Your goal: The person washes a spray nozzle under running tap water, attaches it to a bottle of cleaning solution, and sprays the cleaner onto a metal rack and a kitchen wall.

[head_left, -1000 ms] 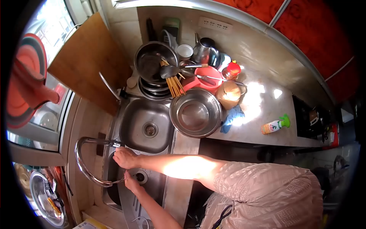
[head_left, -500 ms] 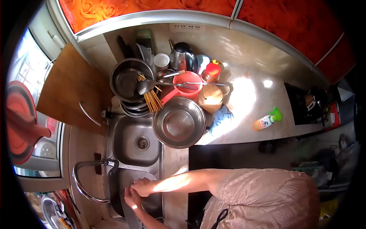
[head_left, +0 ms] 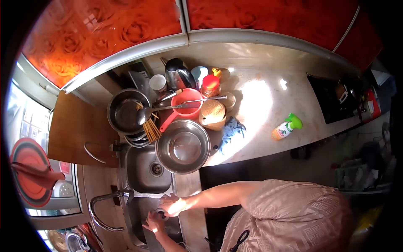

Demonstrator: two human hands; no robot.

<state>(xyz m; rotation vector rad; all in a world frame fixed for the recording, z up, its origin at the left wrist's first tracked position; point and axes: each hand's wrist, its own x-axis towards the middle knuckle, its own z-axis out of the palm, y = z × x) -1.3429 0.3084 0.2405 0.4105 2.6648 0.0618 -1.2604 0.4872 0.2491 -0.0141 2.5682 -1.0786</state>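
Both my hands are inside the near sink basin (head_left: 135, 216), close together. My right hand (head_left: 171, 205) reaches in from the counter side, fingers spread and bent downward. Just below it, my left hand (head_left: 154, 222) has its fingers apart. Between them shows a small round dark drain (head_left: 162, 213), partly hidden by the fingers. Whether the fingertips touch it I cannot tell. I see no object held in either hand. The curved metal faucet (head_left: 94, 214) stands at the left of this basin.
A steel basin (head_left: 183, 147) overhangs the far sink basin (head_left: 142, 180). Beyond are a dark pan (head_left: 126, 110), chopsticks (head_left: 151, 131), a ladle (head_left: 145, 116), a red pot (head_left: 187, 98), a kettle (head_left: 174, 75), a blue cloth (head_left: 231, 135) and a spray bottle (head_left: 284, 129).
My hands were close together near a pale surface in the basin; now they are apart with fingers spread, and the drain shows between them. The whole view has also shifted.
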